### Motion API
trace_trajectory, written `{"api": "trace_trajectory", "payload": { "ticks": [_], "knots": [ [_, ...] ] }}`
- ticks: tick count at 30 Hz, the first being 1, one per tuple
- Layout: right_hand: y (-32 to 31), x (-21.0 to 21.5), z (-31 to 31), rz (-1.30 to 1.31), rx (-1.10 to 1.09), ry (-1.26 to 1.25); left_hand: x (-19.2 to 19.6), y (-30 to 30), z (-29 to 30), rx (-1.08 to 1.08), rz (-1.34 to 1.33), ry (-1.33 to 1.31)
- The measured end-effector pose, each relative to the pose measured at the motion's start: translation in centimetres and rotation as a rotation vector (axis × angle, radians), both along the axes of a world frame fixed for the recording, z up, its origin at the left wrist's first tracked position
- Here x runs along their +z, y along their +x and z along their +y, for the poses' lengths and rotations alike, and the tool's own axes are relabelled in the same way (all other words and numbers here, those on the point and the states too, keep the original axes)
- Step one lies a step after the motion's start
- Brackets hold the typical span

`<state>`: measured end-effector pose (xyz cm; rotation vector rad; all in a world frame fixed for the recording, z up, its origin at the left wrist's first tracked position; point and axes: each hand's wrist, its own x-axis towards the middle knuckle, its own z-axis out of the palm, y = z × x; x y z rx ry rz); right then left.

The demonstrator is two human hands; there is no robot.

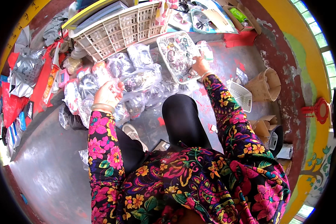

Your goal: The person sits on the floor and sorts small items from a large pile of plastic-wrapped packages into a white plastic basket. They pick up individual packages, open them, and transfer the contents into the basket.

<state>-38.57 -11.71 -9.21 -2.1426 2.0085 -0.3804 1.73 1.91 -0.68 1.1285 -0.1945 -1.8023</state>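
My left hand (107, 93) grips a clear plastic bag (140, 80) filled with small dark items, lifted above a heap of similar bags (82, 95) on the floor. My right hand (200, 66) holds the near edge of a clear flat tray-like pack (177, 55) full of small dark and silvery pieces, tilted up in front of me. Both arms wear flowered sleeves. My black-trousered knee (181, 114) rises between the hands.
A pale slatted plastic crate (121, 28) stands ahead, with carded goods (203, 16) behind it. A small white basket (240, 95) and open cardboard boxes (265, 86) lie to the right by a painted wall. Red cloth and silvery bags (24, 71) lie left.
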Motion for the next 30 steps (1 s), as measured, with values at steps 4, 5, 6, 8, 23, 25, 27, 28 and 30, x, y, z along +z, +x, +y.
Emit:
{"api": "trace_trajectory", "payload": {
  "ticks": [4,5,6,8,23,25,27,28,30],
  "knots": [
    [-1.0,0.7,-0.7,0.261,0.011,0.164,0.1,0.0,0.3,0.014,-0.018,-0.001],
    [-0.7,1.0,-0.8,0.274,0.053,0.173,0.2,0.3,0.5,0.018,-0.019,0.0],
    [-0.6,1.0,-1.3,0.295,0.094,0.224,0.1,0.3,0.4,0.016,-0.016,0.0],
    [-0.1,0.7,-1.6,0.37,0.107,0.283,-0.1,0.1,0.3,0.022,0.004,0.0],
    [-1.4,2.8,-0.6,0.381,0.123,0.202,-0.5,0.2,0.1,0.037,-0.001,-0.017],
    [-2.1,2.8,-0.5,0.33,0.119,0.091,-0.6,0.2,0.0,0.041,0.006,-0.015],
    [-2.8,3.1,-0.5,0.308,0.113,0.012,-0.5,0.3,0.0,0.043,0.004,-0.013],
    [-2.8,4.0,-0.4,0.272,0.119,-0.01,-0.5,0.2,0.0,0.037,-0.002,-0.015],
    [-3.2,4.7,-0.2,0.191,0.123,-0.116,-0.5,-0.2,-0.1,0.023,-0.011,-0.019]
  ]
}}
